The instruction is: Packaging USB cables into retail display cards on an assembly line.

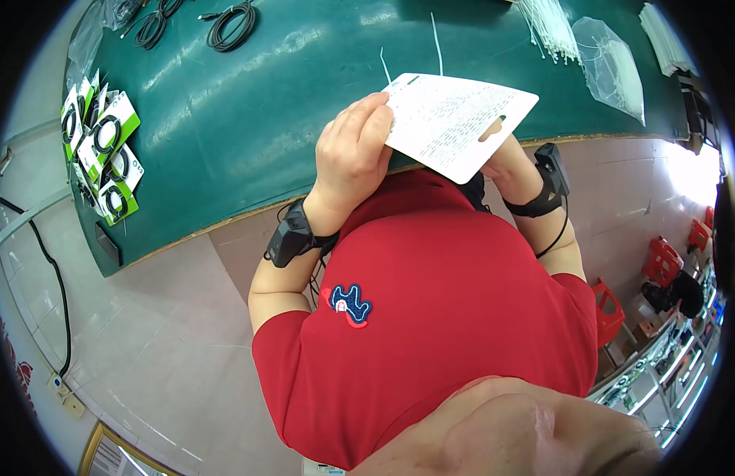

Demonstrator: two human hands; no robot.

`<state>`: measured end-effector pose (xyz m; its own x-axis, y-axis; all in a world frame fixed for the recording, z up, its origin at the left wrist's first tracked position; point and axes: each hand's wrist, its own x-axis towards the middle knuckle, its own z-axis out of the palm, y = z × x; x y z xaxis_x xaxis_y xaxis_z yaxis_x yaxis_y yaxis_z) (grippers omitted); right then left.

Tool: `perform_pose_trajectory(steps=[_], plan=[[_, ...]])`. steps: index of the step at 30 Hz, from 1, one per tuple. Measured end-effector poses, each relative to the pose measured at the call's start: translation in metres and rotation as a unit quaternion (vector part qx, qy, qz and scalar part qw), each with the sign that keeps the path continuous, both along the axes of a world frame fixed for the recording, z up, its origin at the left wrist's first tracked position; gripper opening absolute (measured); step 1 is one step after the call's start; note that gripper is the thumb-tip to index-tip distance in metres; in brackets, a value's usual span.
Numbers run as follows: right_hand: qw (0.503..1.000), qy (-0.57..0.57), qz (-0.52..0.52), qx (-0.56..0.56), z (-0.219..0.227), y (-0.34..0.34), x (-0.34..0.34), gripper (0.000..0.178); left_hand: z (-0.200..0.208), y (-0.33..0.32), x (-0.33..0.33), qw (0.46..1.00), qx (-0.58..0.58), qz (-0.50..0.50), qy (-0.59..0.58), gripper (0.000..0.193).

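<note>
A white printed backing card (458,119) with a hang hole is held up in front of me at the table's near edge, its printed side facing up. My left hand (351,147) is closed on the card's left edge, thumb and fingers bent around it. My right hand (500,159) is under the card's right side; its fingers are hidden, so its grip does not show. Two thin white cable ties (438,47) stick out beyond the card's far edge. Whatever lies on the card's underside is out of sight.
Carded black cables (105,151) lie piled at the table's left end. Coiled black cables (231,28) rest at the far left. Loose white cable ties (548,28) and a clear bag of ties (612,71) lie at the far right of the green table (248,119). Red chairs (661,260) stand beyond.
</note>
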<state>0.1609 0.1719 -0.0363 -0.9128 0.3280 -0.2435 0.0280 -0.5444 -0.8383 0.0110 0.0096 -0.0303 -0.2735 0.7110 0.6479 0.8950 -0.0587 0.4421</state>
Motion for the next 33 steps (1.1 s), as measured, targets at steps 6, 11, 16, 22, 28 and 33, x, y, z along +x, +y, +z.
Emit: perform_pose_trajectory(steps=[6,11,16,22,28,33], plan=[[0.994,-0.057,0.089,0.023,-0.012,0.001,0.003,0.05,-0.003,-0.006,0.004,0.999,-0.051,0.009,0.008,0.042],[0.994,-0.075,0.024,-0.076,-0.002,-0.007,-0.001,0.022,-0.004,-0.007,0.007,0.998,-0.057,-0.007,0.002,0.04],[0.996,-0.043,0.056,0.052,0.001,-0.009,0.003,0.025,-0.007,-0.007,0.01,0.997,-0.056,0.013,-0.042,0.036],[0.98,0.033,0.095,0.172,0.005,-0.004,0.008,0.03,-0.003,-0.005,0.013,0.996,-0.057,-0.03,-0.067,0.032],[0.98,-0.008,0.177,0.085,0.038,0.01,0.015,0.022,0.006,-0.006,0.018,0.992,-0.051,-0.056,-0.101,0.032],[0.966,-0.011,0.242,0.086,0.038,0.017,0.021,0.013,0.01,-0.004,0.018,0.979,-0.051,-0.1,-0.171,0.034]])
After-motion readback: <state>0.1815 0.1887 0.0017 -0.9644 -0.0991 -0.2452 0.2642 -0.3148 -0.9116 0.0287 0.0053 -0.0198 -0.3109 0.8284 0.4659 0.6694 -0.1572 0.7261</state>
